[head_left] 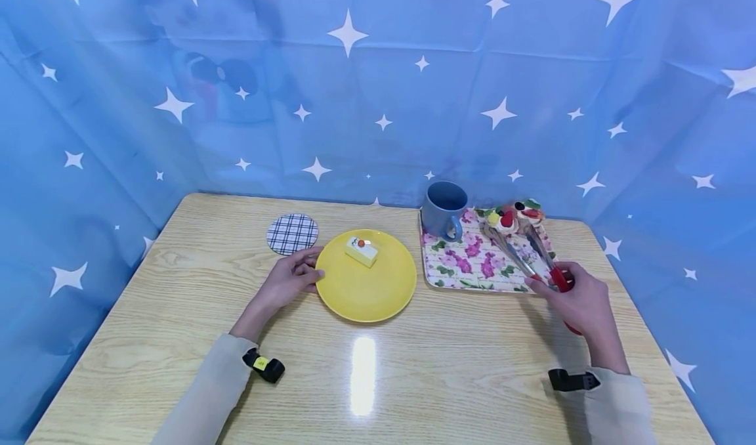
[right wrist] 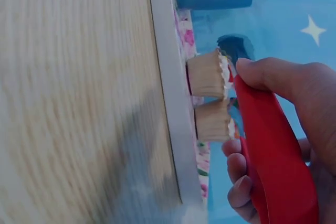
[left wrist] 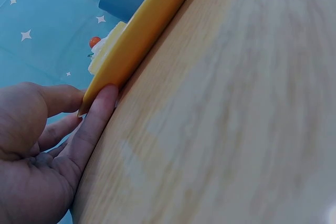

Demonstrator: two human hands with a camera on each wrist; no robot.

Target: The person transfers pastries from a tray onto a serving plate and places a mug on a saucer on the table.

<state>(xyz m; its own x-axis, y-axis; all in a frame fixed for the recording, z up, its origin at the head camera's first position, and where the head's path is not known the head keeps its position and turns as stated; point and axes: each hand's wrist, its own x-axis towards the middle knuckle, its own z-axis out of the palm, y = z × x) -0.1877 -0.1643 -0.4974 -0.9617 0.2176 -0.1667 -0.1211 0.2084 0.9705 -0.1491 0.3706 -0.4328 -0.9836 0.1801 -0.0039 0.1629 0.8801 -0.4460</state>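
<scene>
My left hand (head_left: 291, 279) pinches the left rim of a yellow plate (head_left: 366, 294), with a finger under the edge in the left wrist view. On the plate sits a small yellow cake slice (head_left: 361, 252) with white topping and a red-orange ball. My right hand (head_left: 581, 300) grips red-handled metal tongs (head_left: 558, 278). Their arms are spread, and the tips reach the cupcakes at the tray's back right; exact contact cannot be told. One cupcake (right wrist: 205, 76) stands beside another cupcake (right wrist: 212, 121) in the right wrist view, both with tan cases and white rims.
A floral tray (head_left: 472, 277) lies at the right of the wooden table (head_left: 449, 366). A blue-grey mug (head_left: 440, 215) stands on its back left corner. Behind the plate, to the left, lies a round checked coaster (head_left: 292, 233). A blue star-patterned curtain (head_left: 378, 90) hangs behind the table.
</scene>
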